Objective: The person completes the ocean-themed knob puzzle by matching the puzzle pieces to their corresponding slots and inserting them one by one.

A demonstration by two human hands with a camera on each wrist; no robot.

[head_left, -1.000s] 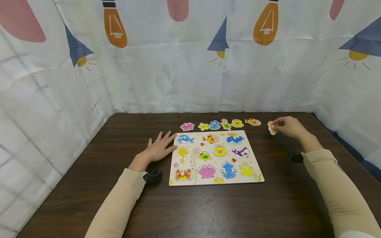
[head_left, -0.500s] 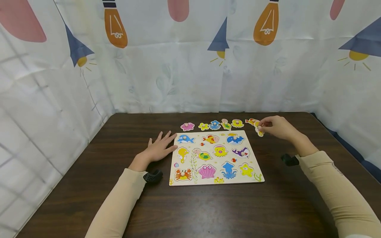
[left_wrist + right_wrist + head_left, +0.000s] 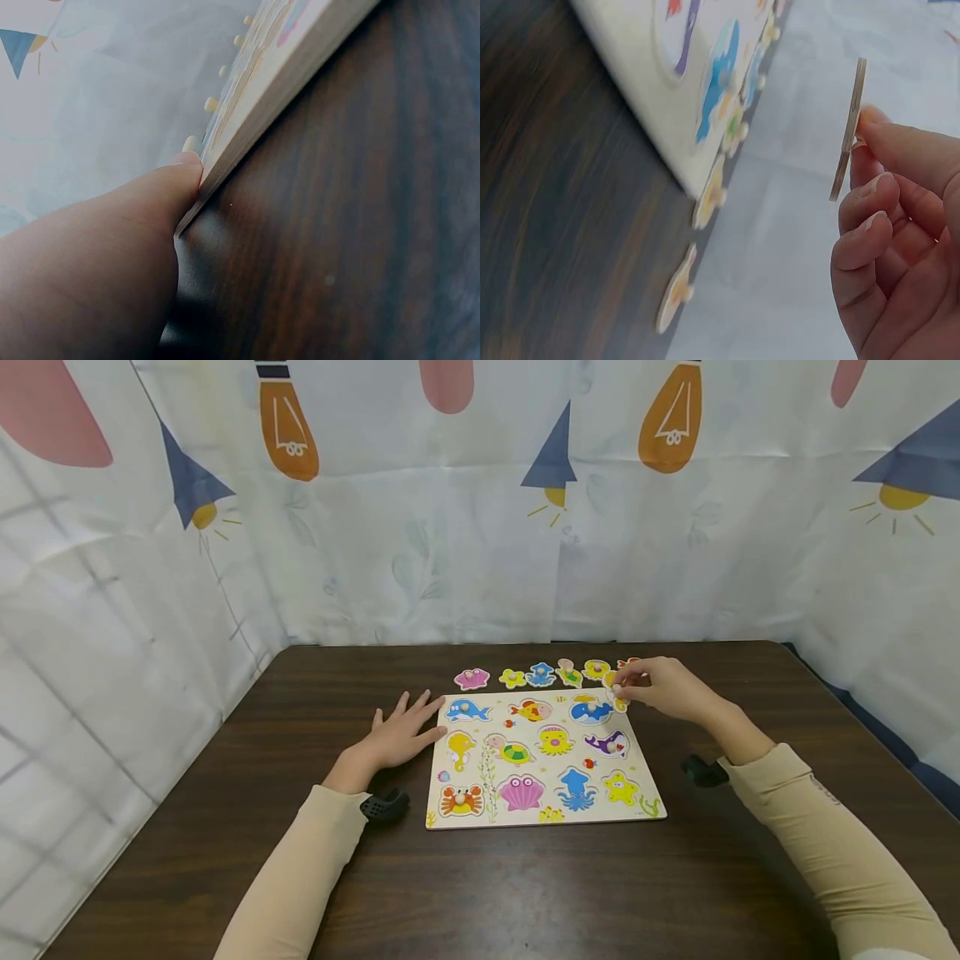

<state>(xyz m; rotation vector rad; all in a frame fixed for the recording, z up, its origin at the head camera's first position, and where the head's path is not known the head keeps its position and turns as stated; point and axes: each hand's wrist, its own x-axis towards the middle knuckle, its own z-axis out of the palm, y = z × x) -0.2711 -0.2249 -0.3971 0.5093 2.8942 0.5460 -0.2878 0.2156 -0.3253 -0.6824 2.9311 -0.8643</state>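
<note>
In the head view my right hand [image 3: 667,689] pinches a yellow wooden puzzle piece [image 3: 619,704] over the board's far right corner. The right wrist view shows this piece [image 3: 849,127] edge-on between thumb and fingers, clear of the board. Its printed face is hard to make out. My left hand [image 3: 397,739] lies with spread fingers at the left edge of the sea-animal puzzle board [image 3: 636,762]; its thumb [image 3: 184,176] touches that edge. Knobbed pieces sit in the board, among them a crab [image 3: 461,802], a blue whale [image 3: 591,712] and a purple whale [image 3: 611,748].
Behind the board, a row of loose pieces lies on the dark wooden table [image 3: 525,893]: a pink shell [image 3: 472,679], a yellow star [image 3: 513,679], a blue squid [image 3: 540,675], a turtle [image 3: 570,675], a yellow octopus [image 3: 596,670] and a partly hidden fish [image 3: 627,662]. A printed curtain [image 3: 480,568] stands behind.
My right hand has carried the yellow puzzle piece leftward from the table right of the row to above the board's far right corner. The left hand has stayed in place.
</note>
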